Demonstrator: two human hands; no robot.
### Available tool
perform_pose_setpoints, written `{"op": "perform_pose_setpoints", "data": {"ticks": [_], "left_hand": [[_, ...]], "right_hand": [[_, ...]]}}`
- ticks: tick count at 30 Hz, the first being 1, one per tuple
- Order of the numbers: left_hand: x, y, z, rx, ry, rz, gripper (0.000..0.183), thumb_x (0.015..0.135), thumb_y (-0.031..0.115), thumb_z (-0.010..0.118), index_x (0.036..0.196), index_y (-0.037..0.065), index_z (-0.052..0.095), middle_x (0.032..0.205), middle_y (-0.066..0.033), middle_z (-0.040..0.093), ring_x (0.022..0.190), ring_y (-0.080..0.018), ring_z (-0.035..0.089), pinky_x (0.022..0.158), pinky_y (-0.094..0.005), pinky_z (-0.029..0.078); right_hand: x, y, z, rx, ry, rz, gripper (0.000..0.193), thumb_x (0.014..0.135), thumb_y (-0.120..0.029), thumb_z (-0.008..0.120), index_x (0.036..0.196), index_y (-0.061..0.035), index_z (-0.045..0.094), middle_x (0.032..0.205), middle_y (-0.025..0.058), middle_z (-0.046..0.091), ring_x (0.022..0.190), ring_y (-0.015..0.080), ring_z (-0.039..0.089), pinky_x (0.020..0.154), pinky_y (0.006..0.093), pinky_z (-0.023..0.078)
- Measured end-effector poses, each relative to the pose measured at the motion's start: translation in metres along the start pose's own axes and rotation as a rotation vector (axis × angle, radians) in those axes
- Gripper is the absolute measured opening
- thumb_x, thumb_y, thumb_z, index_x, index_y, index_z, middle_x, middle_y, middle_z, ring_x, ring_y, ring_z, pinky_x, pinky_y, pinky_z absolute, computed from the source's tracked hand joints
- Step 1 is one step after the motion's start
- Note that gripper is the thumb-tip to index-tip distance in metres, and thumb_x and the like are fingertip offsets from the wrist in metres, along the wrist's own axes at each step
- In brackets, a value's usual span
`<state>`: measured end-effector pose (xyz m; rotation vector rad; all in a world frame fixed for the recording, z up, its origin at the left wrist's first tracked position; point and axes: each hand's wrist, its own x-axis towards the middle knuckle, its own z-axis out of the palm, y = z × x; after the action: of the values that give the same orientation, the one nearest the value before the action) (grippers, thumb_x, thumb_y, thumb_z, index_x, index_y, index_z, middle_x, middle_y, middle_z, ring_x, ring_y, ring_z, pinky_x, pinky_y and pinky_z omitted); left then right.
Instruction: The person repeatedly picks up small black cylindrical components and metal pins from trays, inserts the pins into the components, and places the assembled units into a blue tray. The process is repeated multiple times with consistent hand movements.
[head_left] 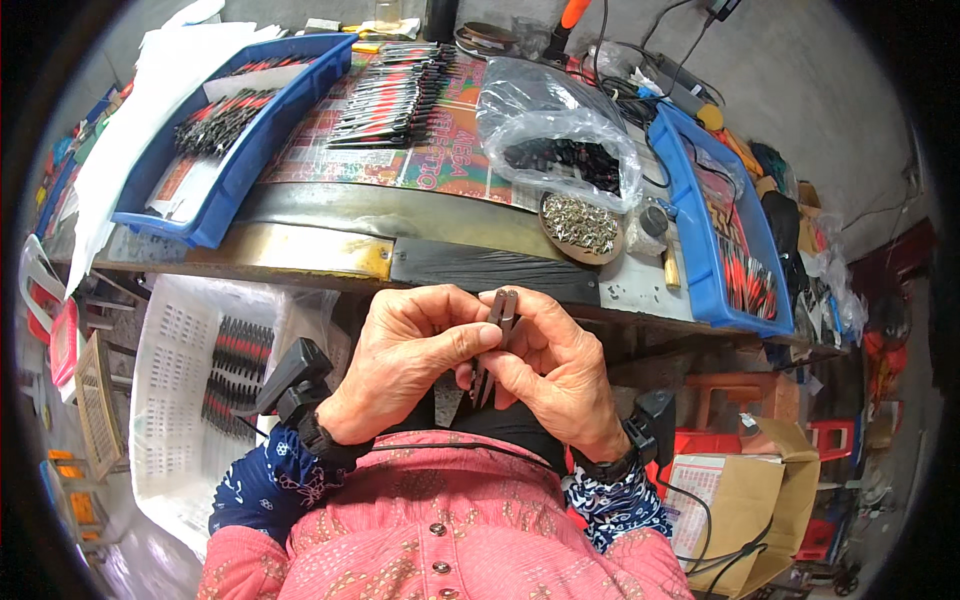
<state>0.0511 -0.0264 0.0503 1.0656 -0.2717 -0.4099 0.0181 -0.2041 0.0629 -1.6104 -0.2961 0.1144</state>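
Observation:
Just in front of the table edge, my two hands are together over my lap. My left hand [408, 350] pinches dark slim metal pieces [503, 312] between thumb and fingers. On their other side, my right hand [556, 372] grips the same pieces with closed thumb and fingers. They stand upright side by side, with rounded upper ends; narrow lower parts show below the fingers. Their exact kind cannot be made out. Nearest to the hands on the table is a round bowl [545, 217] of small shiny metal parts [585, 225].
A clear plastic bag [530, 105] holds dark pieces. Red, black and silver slim tools [395, 95] lie in rows farther back. Blue trays [222, 225] [715, 260] stand left and right. A white basket [165, 400] sits lower left, an open cardboard box [740, 500] lower right.

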Motion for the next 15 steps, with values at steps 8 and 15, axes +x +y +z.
{"op": "perform_pose_setpoints", "data": {"ticks": [8,15], "left_hand": [[-0.0009,-0.0028,-0.0008,-0.017,0.016,-0.002,0.012,0.088,0.007,0.071,0.095,-0.003,0.069,0.082,-0.0066,0.068,0.063,-0.0102,0.062,0.055,-0.0221,0.051],[-0.0012,-0.0043,-0.0025,-0.003,0.016,0.000,0.012,0.088,0.007,0.071,0.095,-0.002,0.069,0.081,-0.0063,0.068,0.063,-0.0105,0.062,0.055,-0.0226,0.051]], "right_hand": [[-0.0010,0.0039,0.0025,-0.005,0.024,0.013,0.048,0.090,0.002,0.062,0.136,-0.0038,0.047,0.082,0.0040,0.069,0.068,0.0058,0.063,0.055,0.0202,0.050],[-0.0020,0.0073,0.0047,0.024,0.029,0.019,0.050,0.091,0.002,0.063,0.137,-0.0058,0.047,0.083,0.0039,0.069,0.070,0.0056,0.064,0.055,0.0196,0.050]]}}
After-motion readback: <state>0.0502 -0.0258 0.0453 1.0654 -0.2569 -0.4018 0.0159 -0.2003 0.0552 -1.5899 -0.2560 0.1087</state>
